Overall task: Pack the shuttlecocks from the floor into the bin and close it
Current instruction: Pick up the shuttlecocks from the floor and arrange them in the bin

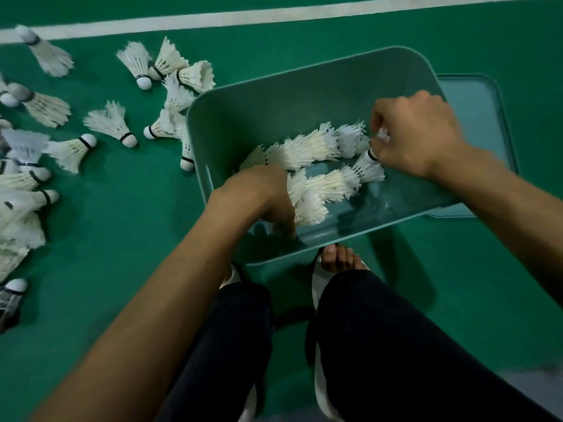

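Observation:
A teal plastic bin stands open on the green floor in front of my feet. Inside it lie two stacked rows of white feather shuttlecocks, nested one into another. My left hand reaches into the bin's near left part, fingers curled down at the end of the lower row. My right hand is at the bin's right side and pinches the cork end of the shuttlecocks there. Several loose shuttlecocks lie on the floor to the left of the bin.
The bin's teal lid lies flat on the floor behind and to the right of the bin. A white court line runs across the top. My knees and sandalled feet are just below the bin's near edge.

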